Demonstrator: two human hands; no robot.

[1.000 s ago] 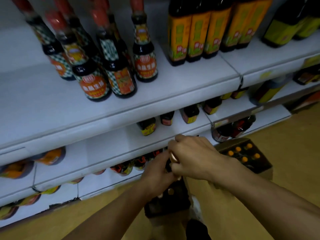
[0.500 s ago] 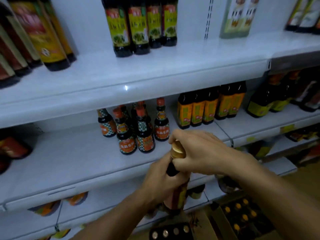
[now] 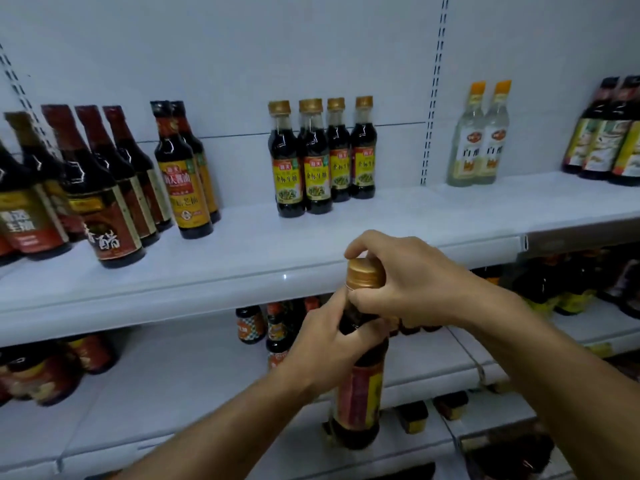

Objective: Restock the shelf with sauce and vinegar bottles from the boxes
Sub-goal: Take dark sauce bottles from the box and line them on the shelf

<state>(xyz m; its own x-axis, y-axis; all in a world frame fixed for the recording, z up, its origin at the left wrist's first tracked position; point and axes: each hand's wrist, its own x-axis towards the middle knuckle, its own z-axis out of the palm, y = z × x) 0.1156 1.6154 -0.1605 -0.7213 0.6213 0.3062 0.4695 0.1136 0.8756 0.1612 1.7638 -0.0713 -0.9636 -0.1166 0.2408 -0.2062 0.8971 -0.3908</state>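
Since half a second ago we are seeing the dark sauce bottle (image 3: 360,375) lifted higher, its gold cap (image 3: 366,273) now level with the front edge of the upper shelf (image 3: 242,282), where before it was down by the shelf below. We are holding it upright in front of the shelving, not yet on any shelf: our left hand (image 3: 325,344) is wrapping its fingers round the neck and shoulder, and our right hand (image 3: 408,282) is curling round the cap from above and the side. Dark liquid is filling the bottle up to its neck. Straight behind it on the upper shelf, four gold-capped bottles with yellow labels (image 3: 320,157) are standing together, also full of dark liquid. To their right two clear vinegar bottles with orange caps (image 3: 479,136) are standing side by side, and to the left dark bottles with red caps (image 3: 100,188) are crowding the shelf. Small bottles (image 3: 263,323) are sitting on the shelf below.
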